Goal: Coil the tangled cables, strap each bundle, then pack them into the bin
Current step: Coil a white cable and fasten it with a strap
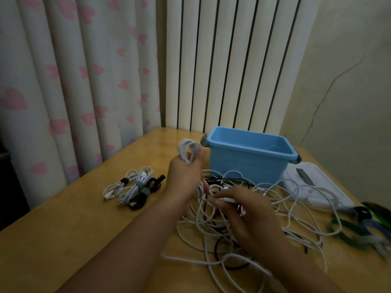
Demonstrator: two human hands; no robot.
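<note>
Left hand [186, 176] grips a part-wound white coil [189, 152], raised above the table [63, 240] just left of the blue bin [249, 163]. Right hand [249, 216] pinches a white strand over the tangled cables [243, 235]. Strapped bundles [133, 189] lie apart, left of both hands.

A wooden table [63, 240] stands in a dimly lit corner, backed by a cream curtain [74, 81] printed with pink hearts, a white ribbed radiator [228, 64] and a cracked pale wall [349, 81].
</note>
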